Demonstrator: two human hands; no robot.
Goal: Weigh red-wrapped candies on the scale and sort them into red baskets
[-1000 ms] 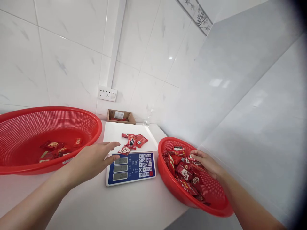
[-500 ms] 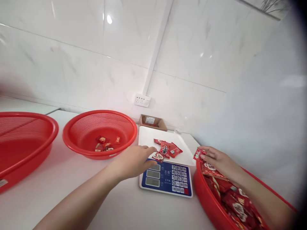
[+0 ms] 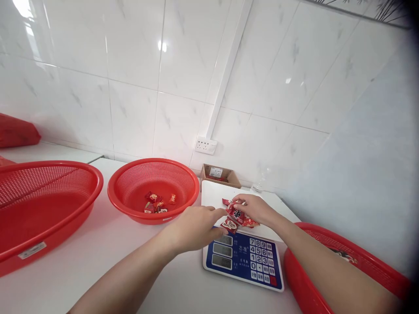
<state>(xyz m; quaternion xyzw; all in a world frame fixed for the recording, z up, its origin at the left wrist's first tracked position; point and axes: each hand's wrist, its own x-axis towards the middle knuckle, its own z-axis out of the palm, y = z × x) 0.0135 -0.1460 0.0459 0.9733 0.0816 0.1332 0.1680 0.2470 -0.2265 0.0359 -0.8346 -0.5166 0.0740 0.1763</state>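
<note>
Small red snack packets [image 3: 230, 225] lie in a pile on the white pan of a digital scale [image 3: 242, 266] with a blue keypad. Fingers apart, my left hand [image 3: 199, 224] rests at the pile's left side, thumb near the scale's displays; it holds nothing I can see. From the right, my right hand [image 3: 257, 209] reaches over the pile, its fingers pinched on a red packet [image 3: 236, 212]. The fingertips partly cover that packet. Below my right forearm stands a red basket [image 3: 301, 283], its contents mostly hidden by the arm.
A round red basket [image 3: 116, 198] with several small red packets [image 3: 155, 204] stands left of the scale. Farther left is a larger red basket [image 3: 88, 209]. Behind the scale sit a cardboard box [image 3: 233, 178] and a wall socket [image 3: 206, 145].
My right hand has moved left from the right basket to the pile on the scale, carrying a red packet. My left hand stays beside the pile. The camera view has shifted.
</note>
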